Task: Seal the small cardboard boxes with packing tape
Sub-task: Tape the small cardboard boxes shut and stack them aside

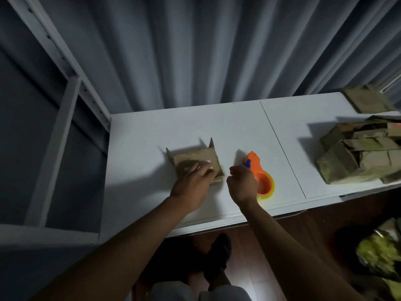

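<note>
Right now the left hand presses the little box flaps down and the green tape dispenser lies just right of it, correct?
Not quite: the tape dispenser is orange, as the head view shows. The left hand does press on the small box.

Grey pleated curtain point(217, 51) hangs behind my white desk point(152, 131); a white metal shelf frame point(63, 118) stands left, brown wooden floor point(303, 231) below.

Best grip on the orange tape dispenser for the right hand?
Take the tape dispenser by its orange body just ahead of the roll, coming from above and the near side. It lies flat on the table, nose pointing away; right hand hovers over it.
</note>
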